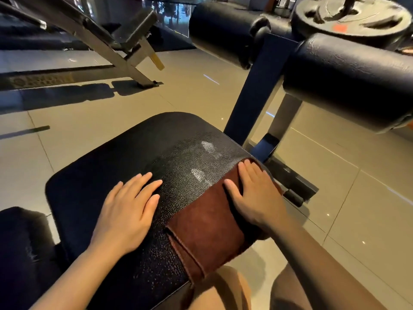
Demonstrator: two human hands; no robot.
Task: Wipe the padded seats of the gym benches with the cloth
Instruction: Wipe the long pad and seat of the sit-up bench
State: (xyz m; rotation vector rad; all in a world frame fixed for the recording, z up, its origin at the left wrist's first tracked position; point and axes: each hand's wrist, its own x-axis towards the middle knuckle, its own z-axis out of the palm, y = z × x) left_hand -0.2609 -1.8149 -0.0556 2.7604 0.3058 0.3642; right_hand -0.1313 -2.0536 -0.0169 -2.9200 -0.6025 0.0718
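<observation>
A brown cloth [206,222] lies along the right edge of a black padded seat [125,166], pressed flat under the right hand [254,193], fingers straight; the left hand [127,211] rests flat on bare padding beside it.

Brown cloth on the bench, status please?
Both hands flat: right hand presses brown cloth, left hand on black padded seat. Cloth at seat's right edge. Nothing in the way.
</observation>
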